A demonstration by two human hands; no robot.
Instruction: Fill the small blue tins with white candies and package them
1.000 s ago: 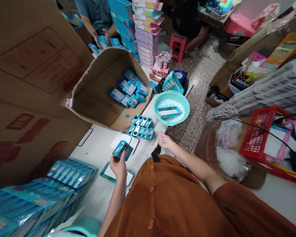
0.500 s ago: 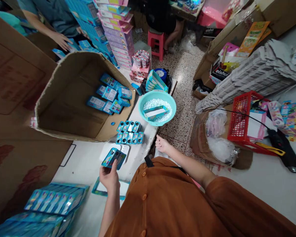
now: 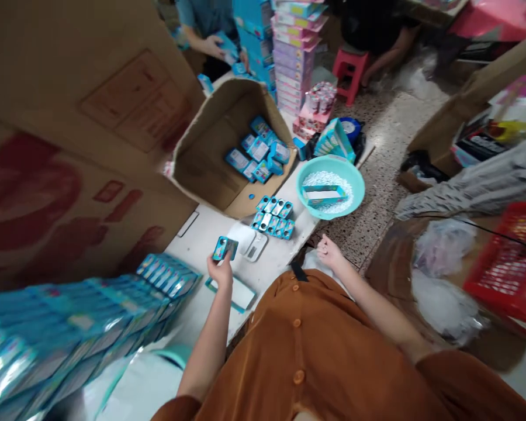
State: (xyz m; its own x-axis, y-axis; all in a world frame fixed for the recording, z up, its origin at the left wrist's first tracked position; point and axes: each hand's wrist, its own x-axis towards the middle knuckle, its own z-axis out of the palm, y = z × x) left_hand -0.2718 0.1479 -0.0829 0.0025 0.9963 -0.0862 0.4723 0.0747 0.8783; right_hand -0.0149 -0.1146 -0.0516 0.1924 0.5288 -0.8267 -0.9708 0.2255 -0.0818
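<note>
My left hand (image 3: 220, 271) is closed around a small blue box (image 3: 225, 248), one end of which shows a dark round opening. That box is just left of a white digital scale (image 3: 255, 247). Behind the scale stand two rows of similar blue boxes (image 3: 272, 225) with dark round openings on top. My right hand (image 3: 330, 252), fingers curled, hangs by the table's front edge; whatever it may hold is hidden. Beyond it a turquoise basin (image 3: 302, 193) contains small white pellets (image 3: 328, 175) and an open blue carton (image 3: 326, 196).
A cardboard box (image 3: 197, 175) lies on its side with several blue boxes inside. Stacked blue display cartons (image 3: 92, 316) fill the left. An empty-looking flat tray (image 3: 241, 292) lies near my left forearm. Across the table a person's hand (image 3: 214, 47) handles a blue box.
My view has swung left, so the scene sits further right. My left hand has tilted the blue box and carried it off from over the scale. The right hand stays curled.
</note>
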